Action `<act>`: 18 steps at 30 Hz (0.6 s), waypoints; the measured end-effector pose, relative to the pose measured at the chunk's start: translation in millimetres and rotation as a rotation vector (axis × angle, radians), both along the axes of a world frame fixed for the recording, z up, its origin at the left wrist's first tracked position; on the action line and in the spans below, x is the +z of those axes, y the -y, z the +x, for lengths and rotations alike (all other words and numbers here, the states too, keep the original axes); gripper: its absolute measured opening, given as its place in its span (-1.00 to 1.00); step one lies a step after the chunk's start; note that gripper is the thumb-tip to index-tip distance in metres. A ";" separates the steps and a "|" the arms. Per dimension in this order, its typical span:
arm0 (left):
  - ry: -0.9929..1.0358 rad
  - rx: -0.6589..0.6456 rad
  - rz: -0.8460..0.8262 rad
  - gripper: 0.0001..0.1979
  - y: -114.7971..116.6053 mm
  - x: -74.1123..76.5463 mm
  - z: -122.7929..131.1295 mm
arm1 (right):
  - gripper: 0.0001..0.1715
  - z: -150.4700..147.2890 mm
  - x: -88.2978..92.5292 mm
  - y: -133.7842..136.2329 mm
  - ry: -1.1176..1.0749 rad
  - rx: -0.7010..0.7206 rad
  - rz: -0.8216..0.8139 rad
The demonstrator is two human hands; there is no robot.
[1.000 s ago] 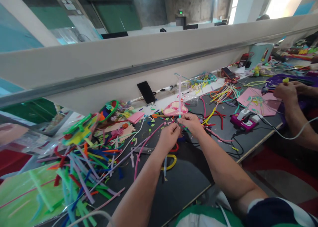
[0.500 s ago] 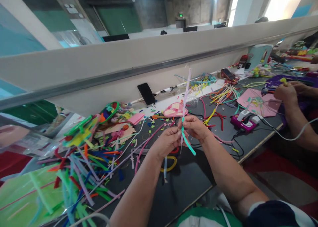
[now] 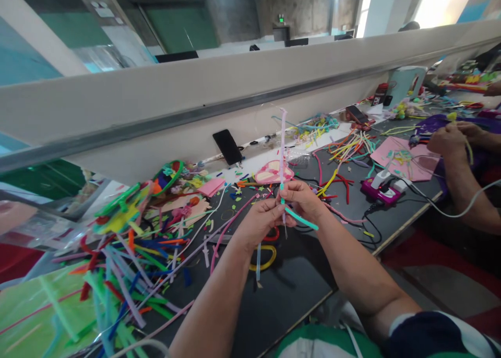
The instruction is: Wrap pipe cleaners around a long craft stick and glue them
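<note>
My left hand [image 3: 259,219] and my right hand [image 3: 301,199] meet above the dark table [image 3: 285,290], both pinched on craft stems. A pale pink pipe cleaner [image 3: 282,141] stands upright from between my fingers. A teal pipe cleaner [image 3: 300,218] is wound on it at my fingertips, and its free end sticks out to the right below my right hand. A pink heart-shaped foam piece [image 3: 274,172] lies just behind my hands.
A heap of coloured pipe cleaners [image 3: 129,253] covers the left of the table. A black phone [image 3: 227,146] leans on the white partition [image 3: 219,102]. A magenta glue gun stand [image 3: 381,187] with cables lies right. Another person's hands [image 3: 454,139] work at the far right.
The teal pipe cleaner came up into view at my fingers; its free end has swung from pointing down-right to nearly level. The pink stem has tilted back to upright.
</note>
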State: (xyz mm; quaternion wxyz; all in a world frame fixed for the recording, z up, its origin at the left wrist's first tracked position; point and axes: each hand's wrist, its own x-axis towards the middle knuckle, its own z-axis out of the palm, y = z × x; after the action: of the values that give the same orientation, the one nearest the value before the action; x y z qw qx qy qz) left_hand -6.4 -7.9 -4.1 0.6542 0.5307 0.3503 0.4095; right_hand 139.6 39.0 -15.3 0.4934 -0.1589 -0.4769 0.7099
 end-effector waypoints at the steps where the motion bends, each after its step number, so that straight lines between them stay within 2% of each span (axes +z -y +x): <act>1: -0.075 0.035 0.056 -0.73 -0.8 0.3 0.5 | -0.72 -1.4 -0.2 -0.6 0.007 -0.036 -0.017; 6: -0.724 0.304 0.543 -0.71 -2.6 -0.2 6.2 | -0.65 -10.5 -8.3 -7.8 0.144 -0.303 0.012; 9: -0.872 0.403 0.677 -0.73 -3.5 -2.0 7.9 | -0.63 -12.9 -12.3 -11.0 0.224 -0.427 0.039; 11: -0.771 0.350 0.589 -0.73 -3.7 -1.2 6.7 | -0.65 -10.5 -10.9 -10.8 0.219 -0.349 0.015; 15: -0.256 0.100 0.178 -0.76 0.7 4.4 4.3 | -0.70 0.9 -2.1 -4.8 0.064 0.020 -0.029; 18: 0.014 0.005 0.019 -0.79 7.7 8.5 7.3 | -0.68 7.4 0.7 -0.8 -0.035 0.164 -0.034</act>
State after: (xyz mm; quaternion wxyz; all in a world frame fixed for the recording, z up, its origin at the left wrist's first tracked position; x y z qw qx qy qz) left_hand 0.9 -15.6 4.4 0.6506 0.5330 0.3433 0.4181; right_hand 147.0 39.9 -14.6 0.4390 -0.1153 -0.4676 0.7585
